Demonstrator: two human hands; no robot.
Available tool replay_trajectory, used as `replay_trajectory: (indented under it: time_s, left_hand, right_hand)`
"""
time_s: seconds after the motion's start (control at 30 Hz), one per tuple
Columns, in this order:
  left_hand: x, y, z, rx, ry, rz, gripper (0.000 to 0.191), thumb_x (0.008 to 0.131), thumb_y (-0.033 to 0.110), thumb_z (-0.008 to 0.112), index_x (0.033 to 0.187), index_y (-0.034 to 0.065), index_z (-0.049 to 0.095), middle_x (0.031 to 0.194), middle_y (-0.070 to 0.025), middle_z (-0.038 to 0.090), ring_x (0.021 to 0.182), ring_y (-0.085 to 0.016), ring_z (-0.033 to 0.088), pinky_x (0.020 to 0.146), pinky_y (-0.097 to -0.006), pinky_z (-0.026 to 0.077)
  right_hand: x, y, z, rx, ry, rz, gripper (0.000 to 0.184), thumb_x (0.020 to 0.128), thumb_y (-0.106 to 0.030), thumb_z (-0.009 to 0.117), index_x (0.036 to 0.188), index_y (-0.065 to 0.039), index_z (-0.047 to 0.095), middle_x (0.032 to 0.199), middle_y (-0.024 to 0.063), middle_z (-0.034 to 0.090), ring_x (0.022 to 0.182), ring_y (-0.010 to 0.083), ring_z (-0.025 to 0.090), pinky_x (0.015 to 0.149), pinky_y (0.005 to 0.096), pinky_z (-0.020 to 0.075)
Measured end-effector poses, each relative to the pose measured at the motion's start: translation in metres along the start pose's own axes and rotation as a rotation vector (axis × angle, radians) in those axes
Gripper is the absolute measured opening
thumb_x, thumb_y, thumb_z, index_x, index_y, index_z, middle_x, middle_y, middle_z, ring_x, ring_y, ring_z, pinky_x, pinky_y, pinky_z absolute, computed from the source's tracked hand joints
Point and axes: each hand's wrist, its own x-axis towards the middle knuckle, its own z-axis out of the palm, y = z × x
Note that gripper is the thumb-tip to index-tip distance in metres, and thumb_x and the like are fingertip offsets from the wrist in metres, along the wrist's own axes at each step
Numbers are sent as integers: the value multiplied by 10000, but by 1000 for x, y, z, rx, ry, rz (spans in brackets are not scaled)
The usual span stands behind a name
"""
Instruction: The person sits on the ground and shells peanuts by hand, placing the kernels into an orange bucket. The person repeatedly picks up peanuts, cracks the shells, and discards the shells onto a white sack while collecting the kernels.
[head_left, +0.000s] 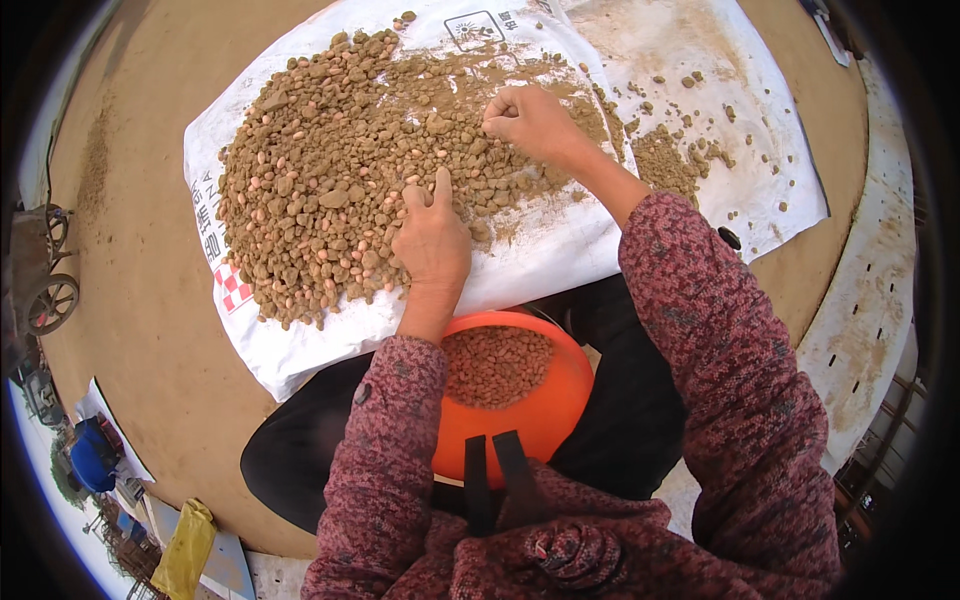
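Note:
A wide heap of brown soil clods (322, 172) mixed with pinkish shelled peanuts (298, 280) lies on a white woven sack (555, 255) that bears printing. At the heap's near right edge is my left hand (435, 236), back up. Its index finger points into the clods; its thumb and palm side are hidden. Farther right, my right hand (532, 124) hovers over thinly spread soil with thumb and fingertips drawn together, nothing visible between them. An orange plastic basin (525, 420) sits between my legs, holding many reddish peanuts (495, 364).
To the right, another white sheet (757, 135) carries scattered clods and a small soil pile (664, 165). A wheeled cart (45, 277) stands at far left. At lower left lie a blue object (96, 454) and a yellow bag (184, 547). A pale slotted strip (847, 315) runs along the right.

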Motion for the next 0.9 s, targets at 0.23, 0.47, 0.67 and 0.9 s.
replay_trajectory:
  time_s: [0.23,0.47,0.67,0.9]
  left_hand:
    - [-8,-2,-5,-247,118,38,275,822,116,636,1085,181,684,894,-43,559,637,-220,604,521,-360,475]
    - [13,-33,-13,-329,198,-177,175,821,158,689,993,127,704,878,-42,592,735,-238,616,640,-363,490]
    - [33,-43,-16,-315,68,-76,132,799,203,719,899,117,715,895,-63,604,776,-274,618,650,-364,488]
    - [53,-36,-22,-232,-186,-249,186,776,263,749,870,105,720,926,-77,627,827,-293,629,697,-425,487]
  right_hand:
    - [-18,-5,19,-511,-188,-368,128,783,-64,607,853,-46,712,805,144,665,773,297,626,715,402,519]
    - [-23,-6,29,-740,-148,-407,65,802,-111,657,815,-57,690,886,128,615,960,291,573,761,408,505]
    - [-4,0,-9,22,-159,66,109,837,-111,615,810,-12,653,747,56,613,687,156,575,621,313,481]
    - [1,20,-7,-28,-133,33,98,810,-85,606,837,-9,662,790,94,659,649,163,606,595,328,483]
